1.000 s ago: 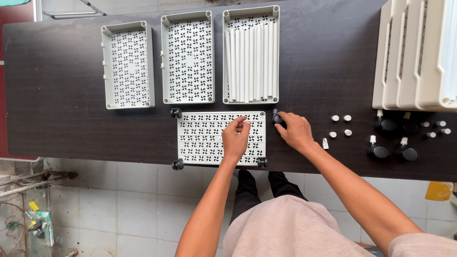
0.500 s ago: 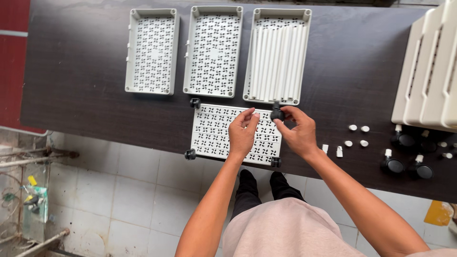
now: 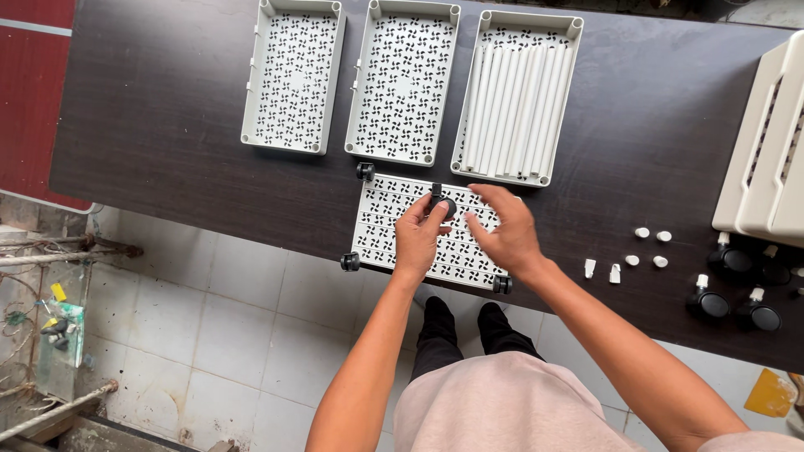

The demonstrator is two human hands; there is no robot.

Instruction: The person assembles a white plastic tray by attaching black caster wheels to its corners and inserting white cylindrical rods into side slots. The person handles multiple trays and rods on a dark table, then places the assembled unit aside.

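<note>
A white perforated tray [image 3: 381, 230] lies upside down at the table's near edge, with black caster wheels at its corners [image 3: 350, 262]. My left hand [image 3: 419, 238] holds a black caster wheel [image 3: 439, 203] above the tray's middle, fingers pinched on it. My right hand [image 3: 505, 230] hovers just to the right of the wheel with fingers spread, holding nothing.
Two more perforated trays [image 3: 293, 79] [image 3: 404, 84] lie at the back, and a third [image 3: 519, 96] holds several white tubes. White caps [image 3: 649, 247] and black casters [image 3: 708, 303] sit at the right, by stacked white panels [image 3: 766, 159]. Tiled floor lies below the dark table [image 3: 167, 151].
The caster wheel has passed from my right hand to my left hand and moved left over the tray's middle. My right hand has opened. The camera has shifted view.
</note>
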